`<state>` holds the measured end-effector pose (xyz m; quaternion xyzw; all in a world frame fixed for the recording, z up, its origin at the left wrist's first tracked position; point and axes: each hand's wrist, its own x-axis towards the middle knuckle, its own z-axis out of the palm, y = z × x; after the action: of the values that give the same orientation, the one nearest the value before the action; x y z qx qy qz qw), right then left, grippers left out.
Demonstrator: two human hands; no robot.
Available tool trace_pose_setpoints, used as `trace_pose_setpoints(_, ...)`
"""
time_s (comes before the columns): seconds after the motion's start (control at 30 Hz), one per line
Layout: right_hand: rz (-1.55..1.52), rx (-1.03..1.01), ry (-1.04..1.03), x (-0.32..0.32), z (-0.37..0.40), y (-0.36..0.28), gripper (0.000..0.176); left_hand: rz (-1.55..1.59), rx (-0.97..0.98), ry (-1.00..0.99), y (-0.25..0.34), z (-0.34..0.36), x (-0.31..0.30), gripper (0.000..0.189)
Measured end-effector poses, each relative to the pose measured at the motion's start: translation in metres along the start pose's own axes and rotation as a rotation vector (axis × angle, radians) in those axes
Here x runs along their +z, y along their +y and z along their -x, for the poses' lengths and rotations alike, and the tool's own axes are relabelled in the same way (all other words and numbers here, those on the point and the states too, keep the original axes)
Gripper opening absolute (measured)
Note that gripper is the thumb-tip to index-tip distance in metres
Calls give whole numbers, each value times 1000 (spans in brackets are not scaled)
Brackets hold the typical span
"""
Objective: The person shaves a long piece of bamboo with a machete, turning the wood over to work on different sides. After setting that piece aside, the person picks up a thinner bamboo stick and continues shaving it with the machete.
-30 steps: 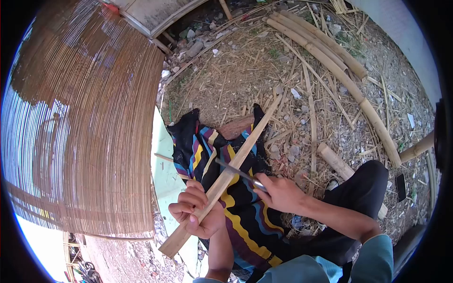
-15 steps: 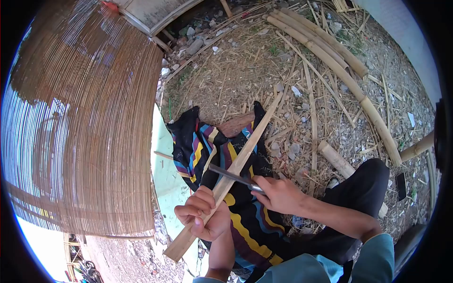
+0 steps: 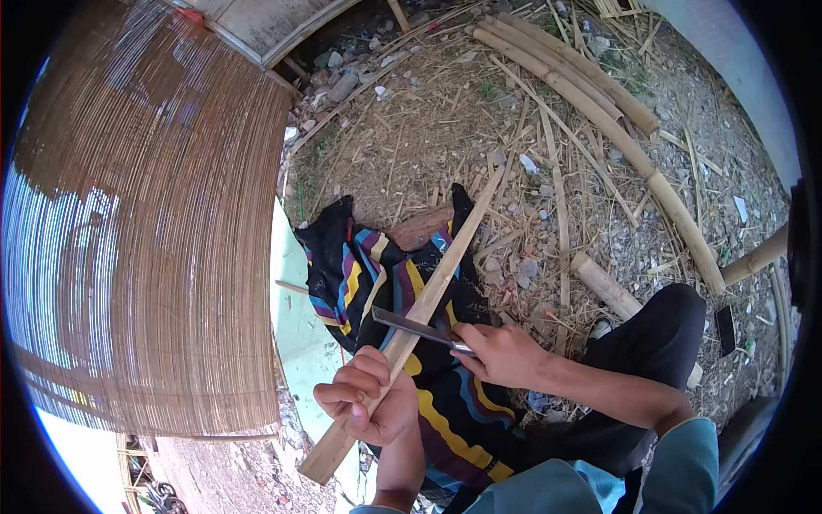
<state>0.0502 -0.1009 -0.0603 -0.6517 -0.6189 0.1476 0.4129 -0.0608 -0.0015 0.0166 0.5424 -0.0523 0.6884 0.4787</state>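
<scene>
Left hand [image 3: 368,398] is wrapped round a bamboo strip [image 3: 435,287], while the right hand [image 3: 505,355] is closed on one end of a knife [image 3: 413,325]. Strip and knife cross above the striped cloth [image 3: 445,428]; a phone [image 3: 726,331] lies well to the cloth's right, beyond the person's bent knee [image 3: 672,313].

A dark-bladed knife [image 3: 413,327] lies crosswise over a long, pale, slanting bamboo strip [image 3: 433,291].
</scene>
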Motion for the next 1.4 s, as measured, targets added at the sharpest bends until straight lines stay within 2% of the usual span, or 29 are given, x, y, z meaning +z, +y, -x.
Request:
trace_pose_setpoints(0.03, -11, -19, 89, 11, 0, 14, 28, -3, -7, 1, 0, 1, 0, 18)
trace_pose_setpoints(0.07, 76, 131, 55, 16, -1, 30, 25, 2, -11, 17, 0, 2, -1, 18)
trace_pose_setpoints(0.13, 199, 213, 51, 21, -13, 67, 24, 20, -3, 27, -1, 1, -5, 17)
trace_pose_setpoints(0.27, 48, 206, 43, 19, -19, 36, 23, 84, -12, 75, -3, -8, -23, 16)
trace_pose_setpoints(0.33, 73, 4, 26, 9, -14, 12, 23, 36, -13, 75, -3, -4, -13, 17)
trace_pose_setpoints(0.4, 15, 5, 107, 14, -13, 19, 24, 27, -22, 67, -2, -2, -9, 18)
trace_pose_setpoints(0.47, 67, 306, 89, 30, -18, 75, 23, 26, -5, 32, -3, 1, -6, 18)
trace_pose_setpoints(0.53, 213, 243, 31, 12, -28, 75, 23, 41, 20, 40, -9, -2, -15, 18)
trace_pose_setpoints(0.6, 83, 260, 4, 10, -28, 47, 26, 74, -3, 143, -7, -9, -26, 16)
trace_pose_setpoints(0.63, 114, 75, 64, 15, -23, 39, 26, 74, 5, 110, -7, -11, -25, 16)
trace_pose_setpoints(0.67, 131, -16, 71, 16, -19, 30, 26, 82, 13, 109, -9, -11, -22, 16)
trace_pose_setpoints(0.73, 33, 51, 82, 26, -16, 42, 27, 80, 4, 75, -5, -5, -19, 16)
trace_pose_setpoints(0.8, 82, 382, 61, 28, -23, 93, 21, 65, 6, 98, -3, -3, -18, 15)
trace_pose_setpoints(0.87, 206, 304, 19, 15, -28, 97, 22, 89, -10, 96, -5, -4, -22, 16)
trace_pose_setpoints(0.93, 15, 268, 19, 13, -25, 65, 23, 71, -25, 104, -1, -3, -22, 16)
trace_pose_setpoints(1.0, 75, -61, 67, 14, -21, 53, 22, 92, -4, 74, -6, -1, -19, 16)
trace_pose_setpoints(1.07, 96, 213, 12, 26, -26, 86, 23, 86, -6, 57, -3, 1, -18, 16)
trace_pose_setpoints(1.1, 108, 438, 13, 29, -34, 111, 26, 56, -18, 66, -2, 0, -18, 18)
trace_pose_setpoints(1.2, 46, 503, -22, 9, -33, 140, 30, 59, -28, 25, -2, 3, -4, 18)
trace_pose_setpoints(1.23, 110, 379, 32, 13, -30, 138, 33, 56, -14, -16, -1, 8, -1, 17)
trace_pose_setpoints(1.27, 106, 388, 24, 24, -21, 132, 33, 33, -16, -66, 0, 11, 2, 17)
trace_pose_setpoints(1.33, -88, 256, 127, 23, -26, 114, 33, 47, -21, -64, -1, 10, 2, 18)
trace_pose_setpoints(1.4, -121, 323, 91, 29, -31, 128, 31, 50, -18, 62, -5, -1, -4, 19)
